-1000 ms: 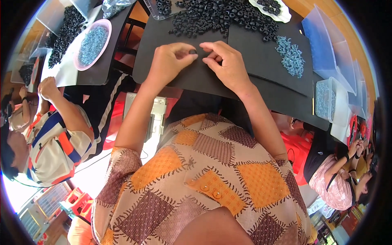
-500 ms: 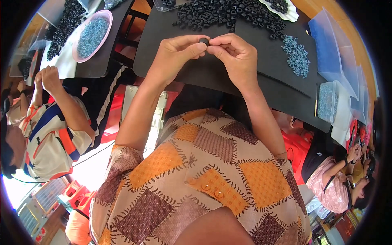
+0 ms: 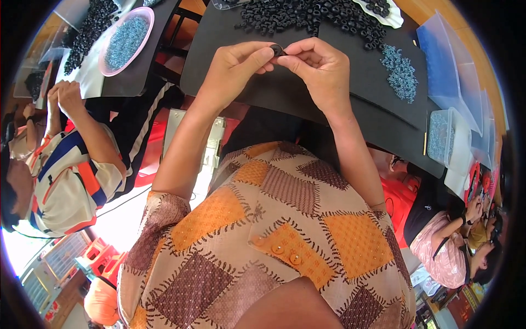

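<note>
Above the near part of the dark table, my two hands meet at a small round black part (image 3: 276, 50). My left hand (image 3: 238, 68) pinches it between thumb and forefinger. From the other side, my right hand (image 3: 318, 68) closes its thumb and fingertips at the part's edge; whether a second small piece sits in them is hidden. Beyond my hands lies a heap of black ring-like parts (image 3: 323, 16). A loose pile of small bluish clear pieces (image 3: 400, 74) rests to the right of my right hand.
A white dish (image 3: 392, 19) of black parts stands at the far right. Clear plastic bins (image 3: 449, 71) and a tub of bluish pieces (image 3: 440, 137) line the right edge. At left, a co-worker (image 3: 71, 159) sits by a pink-rimmed bowl (image 3: 150, 27). Other people sit at right.
The black part has turned between my fingers, now showing its round open face. My hands stay nearly in place, the right one shifted slightly. The co-worker's hands at left have moved a little.
</note>
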Available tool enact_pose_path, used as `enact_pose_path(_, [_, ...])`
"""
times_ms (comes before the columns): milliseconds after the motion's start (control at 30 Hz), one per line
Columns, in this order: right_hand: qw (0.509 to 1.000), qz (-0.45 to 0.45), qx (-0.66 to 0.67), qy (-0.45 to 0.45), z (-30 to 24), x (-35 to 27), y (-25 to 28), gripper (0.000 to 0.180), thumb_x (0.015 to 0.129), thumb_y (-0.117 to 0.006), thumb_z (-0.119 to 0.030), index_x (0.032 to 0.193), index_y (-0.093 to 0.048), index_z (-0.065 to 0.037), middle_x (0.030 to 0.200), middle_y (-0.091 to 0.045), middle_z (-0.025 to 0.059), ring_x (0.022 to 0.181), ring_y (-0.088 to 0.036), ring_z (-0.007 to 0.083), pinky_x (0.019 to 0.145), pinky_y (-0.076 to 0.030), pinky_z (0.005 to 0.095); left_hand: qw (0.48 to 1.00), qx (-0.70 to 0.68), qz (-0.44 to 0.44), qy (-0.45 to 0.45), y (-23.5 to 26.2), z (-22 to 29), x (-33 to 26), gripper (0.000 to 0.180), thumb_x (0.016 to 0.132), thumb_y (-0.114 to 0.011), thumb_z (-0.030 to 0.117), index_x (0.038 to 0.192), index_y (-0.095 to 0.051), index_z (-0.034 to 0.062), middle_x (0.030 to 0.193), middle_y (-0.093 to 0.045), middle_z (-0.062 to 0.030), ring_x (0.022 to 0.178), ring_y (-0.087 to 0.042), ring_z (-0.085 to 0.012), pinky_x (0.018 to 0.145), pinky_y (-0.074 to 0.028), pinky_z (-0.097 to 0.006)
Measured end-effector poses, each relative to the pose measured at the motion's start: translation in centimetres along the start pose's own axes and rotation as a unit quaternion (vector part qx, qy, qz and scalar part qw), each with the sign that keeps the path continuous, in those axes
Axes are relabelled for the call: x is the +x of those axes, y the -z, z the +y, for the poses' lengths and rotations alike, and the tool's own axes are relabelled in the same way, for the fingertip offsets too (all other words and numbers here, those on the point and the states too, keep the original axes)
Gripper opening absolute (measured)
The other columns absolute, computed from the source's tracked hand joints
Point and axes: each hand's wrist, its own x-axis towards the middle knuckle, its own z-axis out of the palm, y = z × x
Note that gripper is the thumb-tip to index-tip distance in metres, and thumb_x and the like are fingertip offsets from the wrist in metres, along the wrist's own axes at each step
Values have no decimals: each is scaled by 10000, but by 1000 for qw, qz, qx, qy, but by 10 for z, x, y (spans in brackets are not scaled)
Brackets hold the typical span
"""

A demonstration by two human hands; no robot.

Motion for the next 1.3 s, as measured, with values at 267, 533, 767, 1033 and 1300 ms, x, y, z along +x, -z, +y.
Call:
enact_pose_path(267, [999,-11,-45,-23,6,2,-8,92,809,-776,-31,883,-722,-17,761,-735,45,734,-702,93,677,-545,226,967,235,20,-97,11,-5,1,255,977,-630,149,1164,-696,-11,902,-712,-43,821,-643,-89,767,-515,-229])
enact_pose_path(533, [994,-44,-94,-45,17,7,-18,159,807,-752,-7,945,-675,-18,867,-733,44,814,-731,140,700,-554,255,932,318,52,-166,14,-7,0,201,914,-669,150,1054,-713,13,932,-707,-144,815,-682,-302,730,-521,-341])
enact_pose_path(767, [978,-57,-198,41,33,9,-26,205,785,-766,-14,962,-665,-31,859,-726,33,790,-695,102,728,-556,249,900,380,57,-205,18,-25,1,176,890,-665,106,1024,-707,0,921,-685,-157,847,-657,-352,759,-517,-396])
enact_pose_path(1033, [974,-71,-216,12,26,8,-21,143,814,-736,-104,939,-684,-57,835,-736,78,739,-721,187,710,-558,306,859,441,58,-253,14,-29,1,178,881,-678,76,1036,-692,-10,915,-669,-153,843,-651,-347,749,-517,-380])
enact_pose_path(1300, [967,-116,-222,-51,25,18,-14,168,862,-729,-211,879,-706,-45,799,-737,84,735,-718,169,706,-545,291,857,436,58,-268,12,-36,1,169,873,-684,75,1020,-694,-8,924,-671,-140,851,-649,-346,755,-524,-381])
